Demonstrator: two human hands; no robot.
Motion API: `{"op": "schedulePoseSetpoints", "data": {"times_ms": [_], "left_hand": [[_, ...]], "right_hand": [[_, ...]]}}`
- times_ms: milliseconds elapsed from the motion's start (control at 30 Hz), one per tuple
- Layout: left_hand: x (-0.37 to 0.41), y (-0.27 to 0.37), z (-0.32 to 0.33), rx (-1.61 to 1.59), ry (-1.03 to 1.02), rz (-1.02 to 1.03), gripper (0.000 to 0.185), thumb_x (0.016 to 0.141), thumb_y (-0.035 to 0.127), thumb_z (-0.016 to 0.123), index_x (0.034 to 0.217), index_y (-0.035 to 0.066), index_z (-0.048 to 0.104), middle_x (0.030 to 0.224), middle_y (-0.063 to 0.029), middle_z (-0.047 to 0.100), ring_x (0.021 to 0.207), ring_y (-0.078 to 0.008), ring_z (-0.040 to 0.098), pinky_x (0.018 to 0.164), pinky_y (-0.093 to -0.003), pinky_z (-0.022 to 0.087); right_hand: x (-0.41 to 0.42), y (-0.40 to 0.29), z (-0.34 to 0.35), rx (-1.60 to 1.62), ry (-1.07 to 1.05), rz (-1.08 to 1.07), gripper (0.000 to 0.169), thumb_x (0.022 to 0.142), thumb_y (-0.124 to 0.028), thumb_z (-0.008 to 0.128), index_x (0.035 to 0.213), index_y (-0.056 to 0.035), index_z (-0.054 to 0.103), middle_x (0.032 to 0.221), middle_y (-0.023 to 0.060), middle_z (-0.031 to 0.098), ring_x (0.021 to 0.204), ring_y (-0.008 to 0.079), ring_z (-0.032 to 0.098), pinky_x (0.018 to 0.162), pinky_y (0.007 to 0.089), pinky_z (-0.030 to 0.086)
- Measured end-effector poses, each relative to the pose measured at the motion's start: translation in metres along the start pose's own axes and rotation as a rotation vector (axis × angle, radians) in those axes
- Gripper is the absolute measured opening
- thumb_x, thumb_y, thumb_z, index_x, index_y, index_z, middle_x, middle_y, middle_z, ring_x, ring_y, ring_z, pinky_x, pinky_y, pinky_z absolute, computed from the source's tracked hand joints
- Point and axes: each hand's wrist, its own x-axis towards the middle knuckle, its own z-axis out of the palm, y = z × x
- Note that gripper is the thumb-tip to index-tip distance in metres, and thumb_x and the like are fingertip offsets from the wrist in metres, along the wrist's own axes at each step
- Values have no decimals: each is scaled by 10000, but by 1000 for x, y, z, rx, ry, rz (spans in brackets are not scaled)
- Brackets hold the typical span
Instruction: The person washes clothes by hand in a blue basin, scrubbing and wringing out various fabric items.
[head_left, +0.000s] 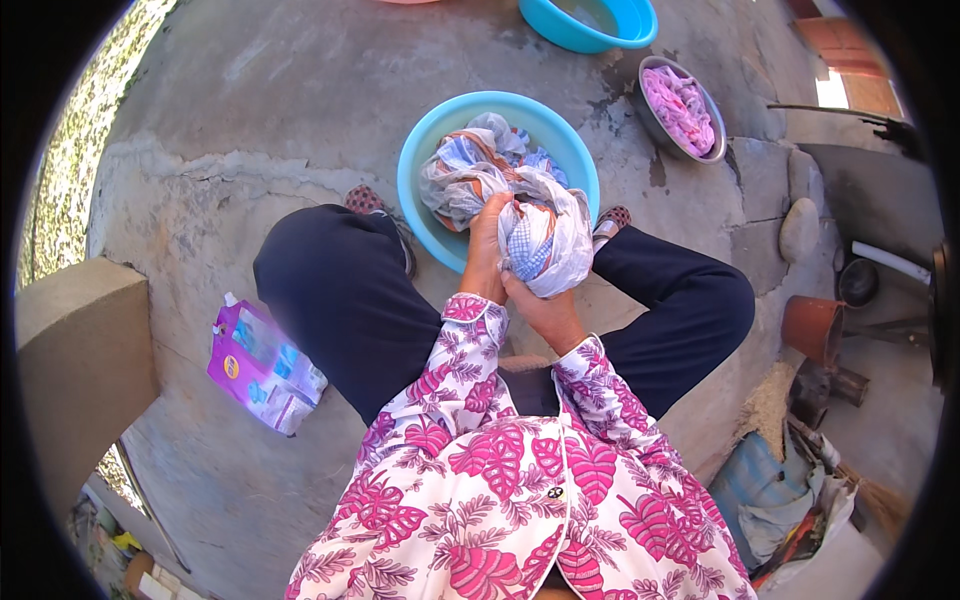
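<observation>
Between my knees stands a light-blue plastic basin (421, 232) on the concrete floor. Bunched in it and rising over its near rim is a thin cloth (457, 180) in white, blue check and orange stripes. My left hand (487, 232) grips a gathered part of the cloth near the basin's middle. Lower and to the right, my right hand (546, 311) is closed on the near bulge of the same cloth, its fingers mostly hidden beneath the fabric. The two wrists nearly touch. The basin's bottom is largely covered by the cloth.
A metal bowl (721, 142) with pink cloth (679, 109) sits ahead right, near a blue basin (547, 31) holding water. A purple pouch (262, 364) lies by my left knee. Along the right wall are a brown bucket (811, 328) and sacks (765, 487). A concrete ledge (82, 322) is left.
</observation>
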Motion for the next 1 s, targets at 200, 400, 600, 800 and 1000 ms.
{"op": "schedulePoseSetpoints", "data": {"times_ms": [200, 400, 600, 800, 1000], "left_hand": [[1, -21, 20, 4, 109, 89, 183, 752, 155, 554, 872, 19, 576, 817, -74, 590, 733, -193, 590, 675, -348, 477], [16, -22, 9, -60, 173, 16, 196, 758, 147, 542, 900, 13, 550, 849, -86, 585, 743, -220, 588, 691, -379, 478], [51, -13, -95, 879, -168, 619, 309, 842, 202, 467, 1036, -34, 518, 976, -115, 579, 845, -218, 579, 759, -328, 475], [5, -30, 16, 81, 236, 164, 272, 746, 137, 575, 951, -40, 558, 877, -94, 582, 738, -177, 572, 666, -308, 464], [3, -18, 15, 50, 232, 129, 268, 724, 146, 592, 901, -54, 571, 870, -110, 586, 748, -189, 580, 641, -322, 472]], "right_hand": [[86, 67, -38, -69, 291, 144, 234, 710, -89, 590, 899, 47, 568, 849, 138, 609, 764, 224, 592, 689, 322, 445], [78, 35, -41, 123, 282, 185, 263, 754, -75, 595, 981, 46, 538, 929, 66, 581, 806, 148, 544, 716, 282, 438], [21, -16, 26, -27, 184, -145, 326, 738, -76, 619, 1023, 55, 530, 973, 130, 588, 902, 240, 569, 794, 317, 430], [86, 50, -30, -111, 313, 149, 227, 741, -90, 601, 911, 61, 584, 857, 144, 625, 802, 256, 602, 720, 327, 443], [64, 15, -23, 191, 291, 207, 241, 758, -74, 584, 945, 76, 570, 900, 92, 610, 851, 178, 569, 744, 316, 436]]}}
